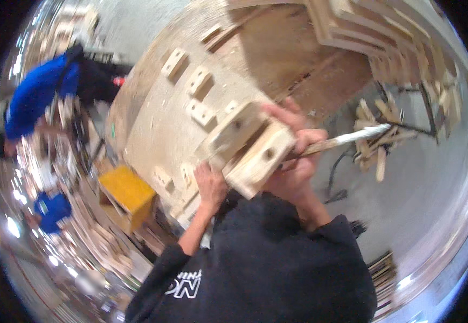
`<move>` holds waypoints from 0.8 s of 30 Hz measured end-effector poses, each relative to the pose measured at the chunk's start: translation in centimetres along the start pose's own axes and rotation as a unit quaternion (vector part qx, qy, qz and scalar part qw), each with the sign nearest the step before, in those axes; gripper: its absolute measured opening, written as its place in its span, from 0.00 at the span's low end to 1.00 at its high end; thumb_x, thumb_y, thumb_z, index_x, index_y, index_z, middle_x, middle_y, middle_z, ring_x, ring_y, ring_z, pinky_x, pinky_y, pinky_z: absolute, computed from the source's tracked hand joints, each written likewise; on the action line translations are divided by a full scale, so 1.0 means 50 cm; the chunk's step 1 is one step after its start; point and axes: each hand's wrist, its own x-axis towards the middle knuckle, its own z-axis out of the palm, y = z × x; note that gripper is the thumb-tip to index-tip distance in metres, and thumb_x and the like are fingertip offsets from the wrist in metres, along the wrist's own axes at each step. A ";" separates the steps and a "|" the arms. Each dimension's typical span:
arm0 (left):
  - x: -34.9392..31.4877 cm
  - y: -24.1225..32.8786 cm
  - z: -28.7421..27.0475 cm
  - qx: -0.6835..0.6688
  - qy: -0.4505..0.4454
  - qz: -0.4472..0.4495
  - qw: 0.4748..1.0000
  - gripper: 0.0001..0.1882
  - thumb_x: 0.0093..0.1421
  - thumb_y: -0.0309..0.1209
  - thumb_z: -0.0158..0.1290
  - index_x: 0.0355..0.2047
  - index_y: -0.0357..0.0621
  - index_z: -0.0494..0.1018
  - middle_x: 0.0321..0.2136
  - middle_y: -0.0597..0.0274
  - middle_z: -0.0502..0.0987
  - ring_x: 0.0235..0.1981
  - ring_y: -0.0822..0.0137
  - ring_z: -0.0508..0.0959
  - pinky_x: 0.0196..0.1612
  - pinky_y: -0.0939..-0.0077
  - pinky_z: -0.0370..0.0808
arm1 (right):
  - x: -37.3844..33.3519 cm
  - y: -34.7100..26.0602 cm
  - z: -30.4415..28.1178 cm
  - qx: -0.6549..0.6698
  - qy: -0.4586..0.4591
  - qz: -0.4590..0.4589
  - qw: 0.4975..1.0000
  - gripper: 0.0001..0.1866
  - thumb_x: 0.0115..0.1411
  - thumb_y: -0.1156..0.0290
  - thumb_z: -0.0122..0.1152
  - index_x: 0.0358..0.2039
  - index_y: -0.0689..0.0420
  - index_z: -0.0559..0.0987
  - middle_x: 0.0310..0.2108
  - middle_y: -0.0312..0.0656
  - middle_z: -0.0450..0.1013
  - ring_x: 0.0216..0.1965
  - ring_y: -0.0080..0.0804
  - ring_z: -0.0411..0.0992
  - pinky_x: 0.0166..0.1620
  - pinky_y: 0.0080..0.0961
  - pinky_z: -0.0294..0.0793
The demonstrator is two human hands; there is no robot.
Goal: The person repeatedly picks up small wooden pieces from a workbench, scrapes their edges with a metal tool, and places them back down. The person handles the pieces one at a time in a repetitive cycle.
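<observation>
In front of my chest is a pale wooden piece [261,161] with two thick, parallel bars, a slot between them and round holes in their faces. My left hand [210,185] is closed at its lower left corner, fingertips partly hidden. On its right side my right hand [298,148] is closed around a long stick-like tool [347,141], brown near the hand and white toward the far end. The right fingers also lie against the wooden piece. Whatever the tool's other end looks like is hidden behind the wood and hand.
Several small drilled blocks [200,81] lie on the wooden worktable [147,124]. Stacked wooden frames [363,27] rise at the far right. Wood offcuts [379,156] are piled beyond the table. At left stands a yellow-topped box [127,188]; a person in blue [42,94] bends farther off.
</observation>
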 end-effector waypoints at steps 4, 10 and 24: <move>-0.022 -0.012 0.012 0.009 -0.011 -0.043 0.999 0.45 0.46 0.42 0.63 0.62 0.37 0.58 0.40 0.49 0.70 0.41 0.52 0.70 0.43 0.58 0.65 | -0.018 0.001 0.011 -0.132 0.038 -0.090 0.986 0.36 0.43 0.66 0.76 0.48 0.55 0.63 0.46 0.48 0.69 0.52 0.41 0.67 0.59 0.42 0.63; -0.035 -0.008 0.000 -0.008 -0.028 -0.076 0.997 0.51 0.42 0.40 0.65 0.64 0.36 0.54 0.47 0.49 0.69 0.48 0.53 0.69 0.52 0.58 0.65 | -0.029 -0.012 0.005 -0.266 0.116 0.009 0.957 0.29 0.46 0.73 0.75 0.46 0.71 0.72 0.44 0.51 0.74 0.43 0.35 0.74 0.46 0.33 0.78; -0.380 -0.126 -0.025 0.074 0.086 -0.375 0.920 0.39 0.51 0.27 0.48 0.64 0.28 0.51 0.64 0.41 0.55 0.67 0.50 0.53 0.69 0.55 0.47 | -0.033 -0.024 0.016 -0.241 0.056 0.036 0.968 0.25 0.48 0.78 0.73 0.39 0.61 0.65 0.44 0.53 0.72 0.41 0.38 0.74 0.43 0.35 0.81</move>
